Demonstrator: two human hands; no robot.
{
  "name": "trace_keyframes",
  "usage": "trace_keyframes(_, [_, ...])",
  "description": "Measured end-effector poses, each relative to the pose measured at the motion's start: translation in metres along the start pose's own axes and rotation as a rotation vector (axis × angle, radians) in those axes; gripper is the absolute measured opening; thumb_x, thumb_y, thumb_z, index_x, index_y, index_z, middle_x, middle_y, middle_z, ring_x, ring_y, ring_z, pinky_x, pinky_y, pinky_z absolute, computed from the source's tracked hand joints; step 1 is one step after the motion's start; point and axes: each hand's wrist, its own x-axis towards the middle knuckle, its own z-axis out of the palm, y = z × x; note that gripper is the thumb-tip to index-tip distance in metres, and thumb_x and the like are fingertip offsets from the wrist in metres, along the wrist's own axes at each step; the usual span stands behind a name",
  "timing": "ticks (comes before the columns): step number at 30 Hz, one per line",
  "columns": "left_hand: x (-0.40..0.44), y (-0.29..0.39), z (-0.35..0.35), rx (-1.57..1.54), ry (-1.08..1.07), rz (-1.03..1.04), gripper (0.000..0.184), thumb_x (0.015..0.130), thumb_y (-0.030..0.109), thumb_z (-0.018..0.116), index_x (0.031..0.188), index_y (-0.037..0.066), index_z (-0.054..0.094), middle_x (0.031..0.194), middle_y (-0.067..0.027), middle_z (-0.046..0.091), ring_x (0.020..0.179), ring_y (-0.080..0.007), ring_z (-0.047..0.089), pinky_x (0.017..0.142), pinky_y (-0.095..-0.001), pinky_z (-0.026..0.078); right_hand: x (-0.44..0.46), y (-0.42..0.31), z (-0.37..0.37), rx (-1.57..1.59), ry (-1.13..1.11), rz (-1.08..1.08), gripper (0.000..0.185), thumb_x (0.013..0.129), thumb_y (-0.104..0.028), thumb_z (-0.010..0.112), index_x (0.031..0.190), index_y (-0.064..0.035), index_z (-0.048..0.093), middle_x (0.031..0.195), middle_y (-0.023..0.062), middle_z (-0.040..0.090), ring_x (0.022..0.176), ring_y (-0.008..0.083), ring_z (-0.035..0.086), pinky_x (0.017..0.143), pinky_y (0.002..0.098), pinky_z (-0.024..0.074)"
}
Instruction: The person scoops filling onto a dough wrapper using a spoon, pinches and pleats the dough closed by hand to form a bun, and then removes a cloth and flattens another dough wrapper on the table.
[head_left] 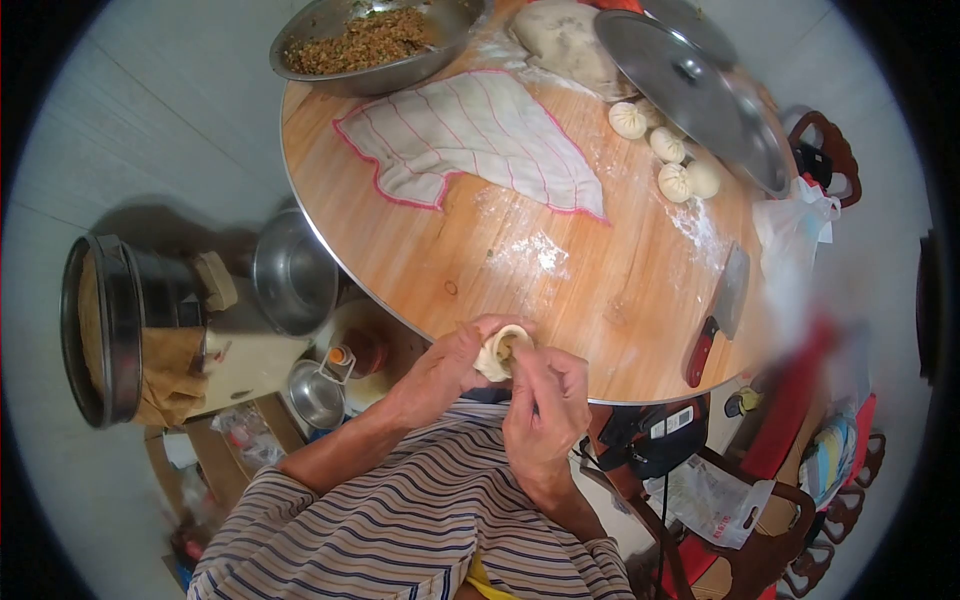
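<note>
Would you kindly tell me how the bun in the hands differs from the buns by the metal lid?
The held bun has an open mouth; the other buns look closed. The held bun is between the left hand and right hand; the other buns rest on the table. All are pale.

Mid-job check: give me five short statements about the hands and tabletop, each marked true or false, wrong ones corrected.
1. The left hand holds the dough wrapper. True.
2. The dough wrapper is sealed shut. False: its top gapes open.
3. The metal lid covers the filling. False: the filling sits uncovered in its bowl.
4. The striped cloth lies on the table. True.
5. The right hand grips the knife. False: the knife lies on the table.
</note>
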Motion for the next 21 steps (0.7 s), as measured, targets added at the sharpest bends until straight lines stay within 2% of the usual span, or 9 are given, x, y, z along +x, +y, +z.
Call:
trace_keyframes(1, [0.0, 0.0, 0.001, -0.082, -0.014, -0.007, 0.079, 0.11, 0.067, 0.023, 0.15, 0.005, 0.051, 0.14, -0.0088, 0.056, 0.129, -0.0206, 0.056, 0.107, -0.038, 0.052, 0.0, 0.0, 0.0, 0.001, -0.016, -0.012, 0.033, 0.085, 0.008, 0.077, 0.116, -0.005, 0.078, 0.099, 0.0113, 0.064, 0.081, 0.0253, 0.071, 0.067, 0.0333, 0.06])
trace_keyframes(8, [-0.002, 0.004, -0.002, -0.022, -0.017, -0.054, 0.081, 0.108, 0.069, 0.025, 0.15, 0.005, 0.051, 0.14, -0.0088, 0.056, 0.131, -0.0197, 0.056, 0.109, -0.0378, 0.051, 0.001, -0.002, -0.002, -0.003, -0.035, -0.027, 0.035, 0.083, 0.009, 0.076, 0.114, -0.0067, 0.081, 0.101, 0.0101, 0.062, 0.079, 0.0239, 0.071, 0.068, 0.0322, 0.0602])
trace_keyframes(11, [-0.003, 0.005, 0.001, -0.115, -0.007, -0.05, 0.076, 0.11, 0.066, 0.027, 0.15, 0.006, 0.052, 0.142, -0.0083, 0.054, 0.133, -0.0199, 0.054, 0.107, -0.0368, 0.051, 0.002, -0.005, -0.004, -0.063, -0.074, -0.014, 0.033, 0.083, 0.01, 0.076, 0.112, -0.0064, 0.08, 0.102, 0.01, 0.062, 0.079, 0.0239, 0.071, 0.067, 0.0325, 0.0595])
trace_keyframes(13, [-0.004, 0.009, 0.001, 0.094, -0.005, -0.036, 0.068, 0.113, 0.059, 0.029, 0.15, 0.008, 0.052, 0.146, -0.0077, 0.052, 0.135, -0.0203, 0.052, 0.107, -0.0373, 0.051, 0.003, -0.006, -0.006, -0.106, -0.124, -0.009, 0.032, 0.083, 0.009, 0.076, 0.111, -0.0058, 0.079, 0.102, 0.0097, 0.061, 0.078, 0.0237, 0.071, 0.065, 0.0331, 0.0584])
trace_keyframes(16, [-0.004, 0.0, -0.002, 0.021, 0.004, -0.045, 0.062, 0.115, 0.054, 0.03, 0.15, 0.009, 0.053, 0.149, -0.0065, 0.051, 0.136, -0.0206, 0.051, 0.108, -0.0391, 0.051, 0.0, -0.002, -0.003, -0.035, -0.097, 0.029, 0.031, 0.084, 0.009, 0.076, 0.111, -0.0048, 0.077, 0.102, 0.0098, 0.061, 0.077, 0.0236, 0.07, 0.064, 0.0335, 0.0577])
trace_keyframes(19, [-0.003, 0.001, -0.004, 0.004, -0.005, -0.093, 0.061, 0.115, 0.053, 0.03, 0.15, 0.008, 0.053, 0.151, -0.0058, 0.05, 0.136, -0.0208, 0.052, 0.108, -0.0409, 0.051, 0.001, -0.001, 0.001, 0.009, 0.004, 0.037, 0.031, 0.085, 0.009, 0.076, 0.113, -0.0043, 0.077, 0.102, 0.0104, 0.062, 0.077, 0.0241, 0.07, 0.064, 0.0335, 0.0576])
trace_keyframes(21, [-0.004, -0.003, -0.003, -0.032, -0.006, -0.089, 0.061, 0.115, 0.054, 0.03, 0.149, 0.008, 0.053, 0.151, -0.0056, 0.049, 0.136, -0.0206, 0.052, 0.107, -0.0406, 0.051, 0.003, -0.004, -0.002, -0.023, -0.014, 0.031, 0.029, 0.086, 0.008, 0.076, 0.113, -0.0042, 0.076, 0.102, 0.0106, 0.063, 0.077, 0.0244, 0.071, 0.064, 0.0338, 0.0576])
